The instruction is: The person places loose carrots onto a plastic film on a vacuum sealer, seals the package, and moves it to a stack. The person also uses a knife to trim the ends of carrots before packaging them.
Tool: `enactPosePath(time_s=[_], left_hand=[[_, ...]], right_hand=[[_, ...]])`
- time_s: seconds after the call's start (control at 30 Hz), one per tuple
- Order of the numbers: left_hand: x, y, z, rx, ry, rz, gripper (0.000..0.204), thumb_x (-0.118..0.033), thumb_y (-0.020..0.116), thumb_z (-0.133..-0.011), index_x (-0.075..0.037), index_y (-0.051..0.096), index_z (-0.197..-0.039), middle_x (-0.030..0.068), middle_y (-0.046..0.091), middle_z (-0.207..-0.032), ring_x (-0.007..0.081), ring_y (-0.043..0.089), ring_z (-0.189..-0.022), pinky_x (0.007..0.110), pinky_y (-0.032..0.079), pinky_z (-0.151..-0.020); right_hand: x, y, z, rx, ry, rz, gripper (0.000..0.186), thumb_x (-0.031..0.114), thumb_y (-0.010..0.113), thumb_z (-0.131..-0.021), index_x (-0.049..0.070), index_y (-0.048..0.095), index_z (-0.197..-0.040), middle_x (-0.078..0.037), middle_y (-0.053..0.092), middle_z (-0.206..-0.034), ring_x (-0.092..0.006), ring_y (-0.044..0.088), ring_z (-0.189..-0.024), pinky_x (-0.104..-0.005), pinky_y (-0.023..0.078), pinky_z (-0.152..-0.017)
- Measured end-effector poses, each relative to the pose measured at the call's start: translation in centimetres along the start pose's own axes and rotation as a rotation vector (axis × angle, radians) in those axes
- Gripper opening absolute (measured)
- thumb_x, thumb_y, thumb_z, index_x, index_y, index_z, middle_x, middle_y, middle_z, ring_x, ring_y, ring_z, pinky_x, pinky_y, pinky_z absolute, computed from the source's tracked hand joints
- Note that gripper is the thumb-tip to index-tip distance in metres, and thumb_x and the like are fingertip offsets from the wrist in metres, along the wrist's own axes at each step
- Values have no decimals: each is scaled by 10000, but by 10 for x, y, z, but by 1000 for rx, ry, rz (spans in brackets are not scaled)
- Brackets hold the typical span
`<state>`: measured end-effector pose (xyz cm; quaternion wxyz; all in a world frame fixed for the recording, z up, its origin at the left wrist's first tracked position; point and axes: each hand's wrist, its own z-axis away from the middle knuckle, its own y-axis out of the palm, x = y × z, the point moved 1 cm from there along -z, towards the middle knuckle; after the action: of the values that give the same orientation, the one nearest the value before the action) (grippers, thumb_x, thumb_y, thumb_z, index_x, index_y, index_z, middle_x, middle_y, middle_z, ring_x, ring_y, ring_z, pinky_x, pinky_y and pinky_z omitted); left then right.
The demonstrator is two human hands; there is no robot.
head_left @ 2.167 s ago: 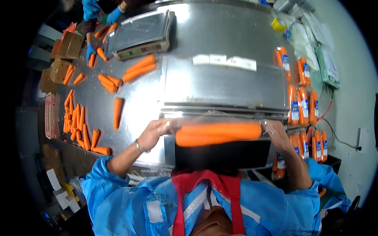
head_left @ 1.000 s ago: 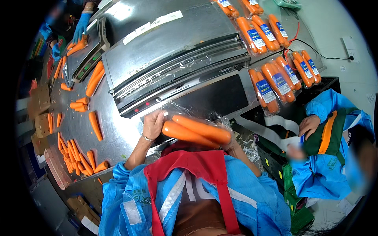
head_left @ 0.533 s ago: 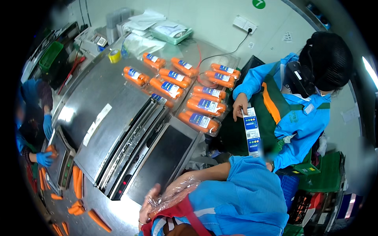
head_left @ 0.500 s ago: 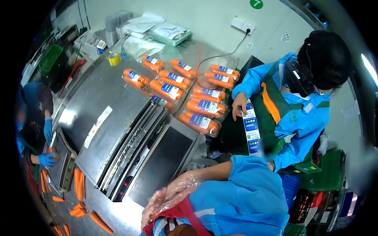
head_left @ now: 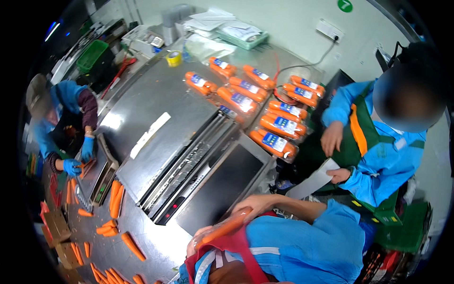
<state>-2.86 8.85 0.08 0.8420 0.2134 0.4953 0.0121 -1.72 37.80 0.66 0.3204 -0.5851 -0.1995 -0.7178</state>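
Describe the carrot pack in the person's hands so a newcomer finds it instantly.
On the metal table, find the black panel. Below it, by the red apron, a clear-wrapped carrot pack lies between the left hand and right hand. Packs on the table carry blue labels; this one shows none.

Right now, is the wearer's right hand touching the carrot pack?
Touching. The head view shows the right hand laid over the upper end of the carrot pack, with no gap visible.
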Motion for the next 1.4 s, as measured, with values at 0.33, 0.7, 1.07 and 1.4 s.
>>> enactPosePath(time_s=[0.33, 0.7, 1.07, 1.4], left_hand=[[9, -12, -30, -30, 260, -227, 389, -282, 483, -915, 23, 484, -1157, 145, 611, -970, 213, 614, -850, 338, 494, -732], [-104, 69, -77, 321, 487, -432, 386, -169, 494, -899, 50, 474, -1217, 186, 655, -900, 256, 645, -805, 347, 498, -776], [-87, 27, -49, -677, 374, -391, 299, -194, 520, -904, 6, 546, -1126, 81, 642, -751, 148, 624, -690, 260, 507, -643], [-110, 48, -55, -901, 226, -446, 259, -139, 545, -879, 56, 570, -1047, 106, 646, -818, 167, 625, -784, 281, 483, -748]], right_hand=[[-55, 42, 11, -627, -56, -1003, 316, 225, 602, -798, 46, 580, -1059, -103, 594, -1099, -185, 571, -979, -312, 453, -876], [24, -236, 20, -1124, -519, -1308, 350, 269, 480, -887, 61, 506, -1167, -139, 544, -1192, -271, 554, -1067, -456, 461, -903], [-136, -555, 79, -1929, -331, -787, 386, 275, 636, -714, 29, 555, -1000, -146, 554, -1011, -334, 571, -843, -487, 513, -614], [-268, -674, 85, -1717, 566, -330, 467, 317, 678, -779, -32, 533, -1055, -122, 571, -1019, -268, 566, -928, -454, 497, -747]])
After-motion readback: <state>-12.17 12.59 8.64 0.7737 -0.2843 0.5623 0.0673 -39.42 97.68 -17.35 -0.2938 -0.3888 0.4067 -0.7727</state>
